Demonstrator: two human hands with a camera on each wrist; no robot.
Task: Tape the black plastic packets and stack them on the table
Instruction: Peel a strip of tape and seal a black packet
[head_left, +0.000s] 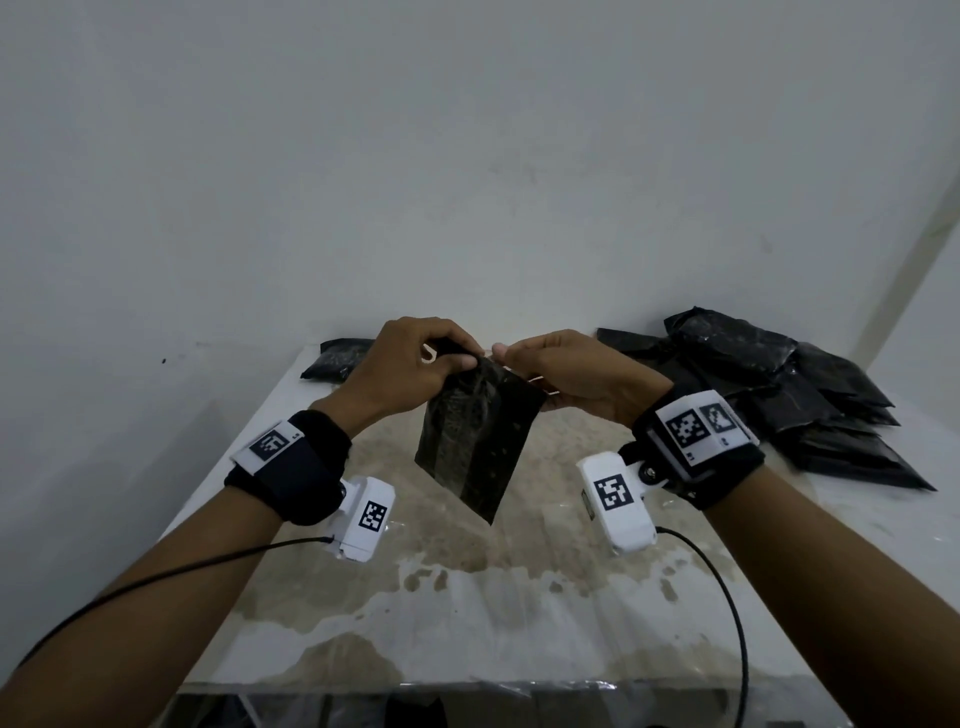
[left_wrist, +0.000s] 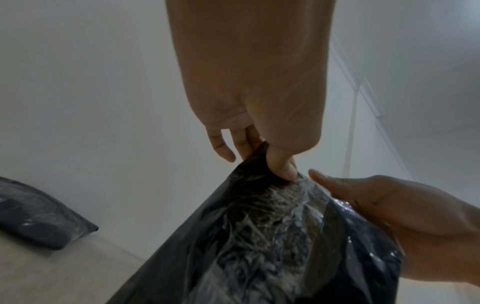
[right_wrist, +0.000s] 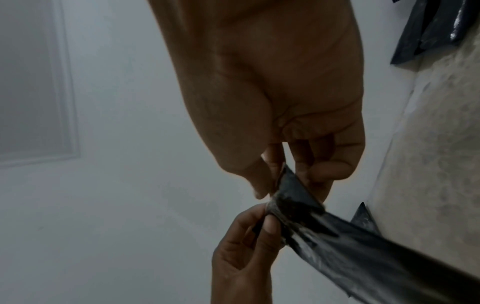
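I hold a black plastic packet (head_left: 472, 441) up in the air over the table (head_left: 519, 613), and it hangs tilted from its top edge. My left hand (head_left: 457, 358) pinches that edge between thumb and fingers, as the left wrist view shows for the left hand (left_wrist: 267, 162) on the packet (left_wrist: 259, 236). My right hand (head_left: 501, 353) pinches the same edge just to the right. In the right wrist view the right hand (right_wrist: 285, 185) grips the packet (right_wrist: 363, 246) at its corner, with the left hand (right_wrist: 267, 218) right below. A glossy clear strip runs down the packet's face.
A loose pile of black packets (head_left: 779, 384) lies at the table's back right, against the wall. One single black packet (head_left: 337, 358) rests at the back left corner. Cables trail from both wrist cameras.
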